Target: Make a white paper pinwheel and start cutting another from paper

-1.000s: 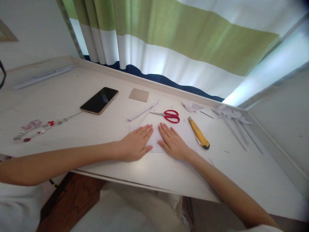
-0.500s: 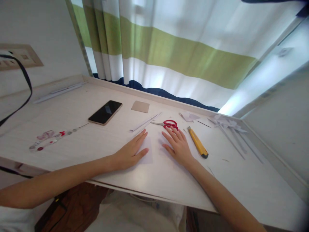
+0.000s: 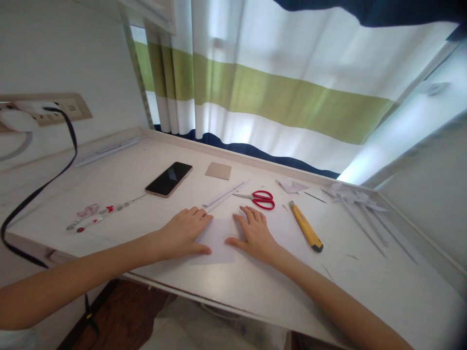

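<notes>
A white square of paper [image 3: 218, 243] lies flat on the white desk between my hands. On its left side rests my left hand [image 3: 184, 233], palm down, thumb apart from the fingers. My right hand [image 3: 255, 236] lies at the paper's right edge, fingers spread and thumb pointing left. Neither hand grips anything. Just beyond my fingers are a rolled paper stick [image 3: 224, 194] and red-handled scissors [image 3: 260, 198], their blades pointing left. A yellow utility knife [image 3: 306, 227] lies to the right of my right hand.
A phone [image 3: 169, 179] with a beaded strap [image 3: 98, 218] lies at left, near a beige square card [image 3: 218, 170]. Paper pinwheels [image 3: 355, 197] on sticks lie at right, beside a folded paper piece [image 3: 292, 185]. A black cord [image 3: 40, 187] hangs at left.
My right hand has moved left and nearer to me, away from the scissors, whose handles now show fully. The paper sits closer to the desk's front edge. The camera view has shifted.
</notes>
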Motion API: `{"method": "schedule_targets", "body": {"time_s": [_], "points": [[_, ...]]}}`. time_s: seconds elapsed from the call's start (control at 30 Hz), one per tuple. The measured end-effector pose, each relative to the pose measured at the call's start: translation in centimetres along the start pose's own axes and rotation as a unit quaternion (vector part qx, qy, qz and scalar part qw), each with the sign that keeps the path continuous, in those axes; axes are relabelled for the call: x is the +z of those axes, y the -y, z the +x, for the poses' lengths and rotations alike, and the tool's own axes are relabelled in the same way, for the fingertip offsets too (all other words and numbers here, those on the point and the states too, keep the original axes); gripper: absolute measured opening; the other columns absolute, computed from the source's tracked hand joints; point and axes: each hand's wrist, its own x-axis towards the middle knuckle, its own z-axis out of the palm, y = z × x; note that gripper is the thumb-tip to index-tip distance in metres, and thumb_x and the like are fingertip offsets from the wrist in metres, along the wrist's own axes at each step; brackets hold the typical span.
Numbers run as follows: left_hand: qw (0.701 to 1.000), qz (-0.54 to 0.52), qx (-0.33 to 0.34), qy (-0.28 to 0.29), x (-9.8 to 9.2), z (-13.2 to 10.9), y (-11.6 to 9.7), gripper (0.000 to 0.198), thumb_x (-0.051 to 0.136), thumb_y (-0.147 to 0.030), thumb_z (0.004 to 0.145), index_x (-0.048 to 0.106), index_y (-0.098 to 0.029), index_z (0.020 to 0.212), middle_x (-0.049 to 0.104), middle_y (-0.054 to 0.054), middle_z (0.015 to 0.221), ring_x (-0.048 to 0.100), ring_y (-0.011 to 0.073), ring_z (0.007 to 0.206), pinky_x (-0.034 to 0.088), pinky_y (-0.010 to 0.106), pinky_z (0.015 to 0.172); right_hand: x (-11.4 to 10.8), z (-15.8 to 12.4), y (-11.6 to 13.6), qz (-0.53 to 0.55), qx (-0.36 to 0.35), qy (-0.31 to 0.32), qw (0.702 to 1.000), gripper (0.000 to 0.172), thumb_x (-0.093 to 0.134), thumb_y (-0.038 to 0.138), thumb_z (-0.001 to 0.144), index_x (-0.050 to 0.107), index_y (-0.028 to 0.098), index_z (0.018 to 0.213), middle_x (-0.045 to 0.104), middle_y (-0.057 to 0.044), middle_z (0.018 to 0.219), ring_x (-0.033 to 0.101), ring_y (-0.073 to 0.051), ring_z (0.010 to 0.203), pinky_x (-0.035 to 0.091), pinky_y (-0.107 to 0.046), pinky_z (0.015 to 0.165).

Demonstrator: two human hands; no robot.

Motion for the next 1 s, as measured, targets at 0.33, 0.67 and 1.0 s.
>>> {"method": "schedule_targets", "body": {"time_s": [0.33, 0.67, 1.0], "points": [[0.999, -0.043, 0.009, 0.003, 0.6, 0.5, 0.1, 0.077, 0.056, -0.057, 0.065, 0.035, -0.012, 0.123, 0.049, 0.014, 0.115, 0.043, 0.0289, 0.104, 0.033, 0.038, 0.086, 0.7, 1.3, -0.5, 0.106, 0.029, 0.001, 0.994, 0.05, 0.069, 0.042, 0.057, 0.055, 0.022, 0.101, 0.052, -0.009, 0.112, 0.042, -0.025, 0.108, 0.035, -0.043, 0.086], [0.996, -0.093, 0.009, -0.013, 0.8, 2.5, -0.4, 0.066, 0.062, -0.056, 0.059, 0.05, -0.014, 0.108, 0.053, 0.012, 0.1, 0.046, 0.0273, 0.094, 0.036, 0.037, 0.082, 1.0, 1.2, -0.4, 0.222, 0.035, -0.073, 0.972, 0.016, 0.059, 0.014, 0.067, 0.06, 0.021, 0.082, 0.064, -0.001, 0.082, 0.057, -0.015, 0.078, 0.045, -0.032, 0.073], [0.838, -0.541, -0.026, 0.071, -0.8, 6.2, -0.4, 0.054, 0.038, -0.062, 0.074, 0.055, -0.013, 0.088, 0.061, 0.009, 0.085, 0.058, 0.0223, 0.082, 0.044, 0.036, 0.074, -4.1, -0.5, -2.1, 0.278, 0.033, -0.215, 0.936, 0.009, 0.055, 0.02, 0.074, 0.063, 0.021, 0.078, 0.064, -0.001, 0.077, 0.059, -0.012, 0.069, 0.048, -0.023, 0.055]]}}
